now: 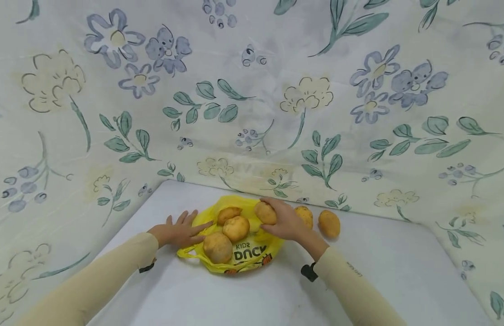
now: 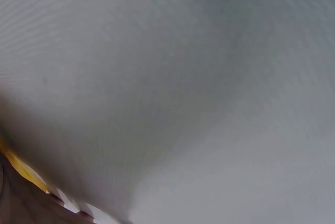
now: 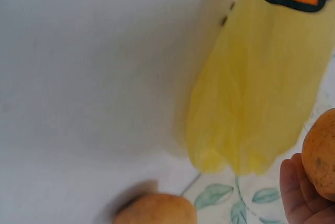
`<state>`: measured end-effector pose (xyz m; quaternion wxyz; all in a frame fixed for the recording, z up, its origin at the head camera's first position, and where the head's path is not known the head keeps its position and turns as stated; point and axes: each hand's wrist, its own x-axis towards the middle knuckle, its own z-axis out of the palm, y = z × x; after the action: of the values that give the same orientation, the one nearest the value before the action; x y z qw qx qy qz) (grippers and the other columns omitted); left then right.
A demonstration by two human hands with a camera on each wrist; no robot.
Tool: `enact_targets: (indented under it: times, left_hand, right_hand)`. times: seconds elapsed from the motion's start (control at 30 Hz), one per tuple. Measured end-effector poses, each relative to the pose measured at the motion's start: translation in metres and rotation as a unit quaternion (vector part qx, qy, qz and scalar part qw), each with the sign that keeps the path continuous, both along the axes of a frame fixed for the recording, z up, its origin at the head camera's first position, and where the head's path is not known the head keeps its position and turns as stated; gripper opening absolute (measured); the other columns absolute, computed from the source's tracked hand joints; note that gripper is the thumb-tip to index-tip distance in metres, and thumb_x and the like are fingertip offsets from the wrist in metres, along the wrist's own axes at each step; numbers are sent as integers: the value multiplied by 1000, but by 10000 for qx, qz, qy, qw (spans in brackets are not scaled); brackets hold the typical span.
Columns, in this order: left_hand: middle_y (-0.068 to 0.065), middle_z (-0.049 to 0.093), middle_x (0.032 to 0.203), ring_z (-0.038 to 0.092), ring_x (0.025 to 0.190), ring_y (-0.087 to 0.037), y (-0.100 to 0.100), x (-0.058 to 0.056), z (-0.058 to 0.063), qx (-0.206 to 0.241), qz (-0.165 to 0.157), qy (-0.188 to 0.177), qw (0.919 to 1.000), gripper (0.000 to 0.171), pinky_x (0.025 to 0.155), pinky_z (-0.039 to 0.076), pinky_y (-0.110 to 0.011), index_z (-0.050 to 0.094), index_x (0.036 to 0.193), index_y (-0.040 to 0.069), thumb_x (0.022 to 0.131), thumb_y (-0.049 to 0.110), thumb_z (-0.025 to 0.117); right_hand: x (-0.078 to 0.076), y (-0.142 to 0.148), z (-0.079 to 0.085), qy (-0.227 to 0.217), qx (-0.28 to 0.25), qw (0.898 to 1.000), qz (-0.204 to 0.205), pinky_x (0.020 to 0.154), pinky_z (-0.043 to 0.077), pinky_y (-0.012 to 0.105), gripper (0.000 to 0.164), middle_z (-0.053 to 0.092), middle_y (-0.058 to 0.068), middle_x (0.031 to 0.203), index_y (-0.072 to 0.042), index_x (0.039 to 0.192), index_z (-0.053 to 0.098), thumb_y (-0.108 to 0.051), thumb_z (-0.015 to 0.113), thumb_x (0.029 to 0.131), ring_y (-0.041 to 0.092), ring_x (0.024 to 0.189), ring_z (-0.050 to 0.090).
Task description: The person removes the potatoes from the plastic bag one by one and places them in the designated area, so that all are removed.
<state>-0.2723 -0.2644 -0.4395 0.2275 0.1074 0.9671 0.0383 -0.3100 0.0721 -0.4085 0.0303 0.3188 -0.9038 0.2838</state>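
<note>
A yellow plastic bag (image 1: 256,242) printed with dark lettering lies spread on the table. Three potatoes rest on it: a big round one (image 1: 217,247), another (image 1: 236,228) beside that, and a smaller one (image 1: 229,214) at the back. My right hand (image 1: 285,220) grips a potato (image 1: 265,213) over the bag's right side; the right wrist view shows this held potato (image 3: 322,153) against the fingers. At the bag's left edge, my left hand (image 1: 181,231) has its fingers spread, the fingertips on the yellow plastic. Only a sliver of that hand (image 2: 31,203) enters the left wrist view.
Right of the bag, two more potatoes lie on the white table (image 1: 382,262): one (image 1: 304,216) partly behind my right forearm, the other (image 1: 329,224) farther right. A flower-patterned cloth (image 1: 252,113) rises along the table's back edge and both sides.
</note>
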Motion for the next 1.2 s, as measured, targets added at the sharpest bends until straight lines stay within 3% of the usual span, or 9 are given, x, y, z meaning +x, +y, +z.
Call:
enact_targets:
  times: [0.2,0.4,0.63,0.9,1.2]
  left_hand:
    - [-26,5,164,8,147,-56,0,0,-1,-24,-18,44,10000,64,108,6,-80,25,156,35,99,61,40]
    - [-26,6,163,9,146,-56,-2,0,-2,13,-49,64,10000,65,107,6,-80,26,156,34,99,63,38]
    - [-27,5,163,6,146,-57,-3,0,-1,32,-50,21,10000,67,107,3,-81,25,156,35,98,65,37]
    - [-27,5,163,5,146,-57,-4,1,-2,128,44,21,9999,68,107,2,-81,27,156,33,97,66,38]
    - [-27,5,163,6,146,-57,-2,-1,0,33,-51,27,10000,66,107,3,-81,26,156,32,99,62,39]
  right_hand:
    - [0,16,17,-216,-158,9996,-123,93,52,46,72,56,10,140,-14,146,44,-22,79,84,26,110,59]
    - [-3,33,27,-66,-92,9989,-459,87,52,44,73,58,10,135,-18,146,43,-24,79,83,26,104,58]
    - [-8,48,25,-69,-102,9983,-574,86,51,43,73,59,9,135,-18,146,43,-24,80,82,25,101,58]
    - [-8,67,25,-761,-314,9939,-730,88,50,43,72,56,6,135,-22,146,43,-23,78,83,26,104,56]
    - [-9,94,22,-520,65,9934,-1018,91,51,47,73,57,9,134,-17,147,41,-26,77,84,28,106,57]
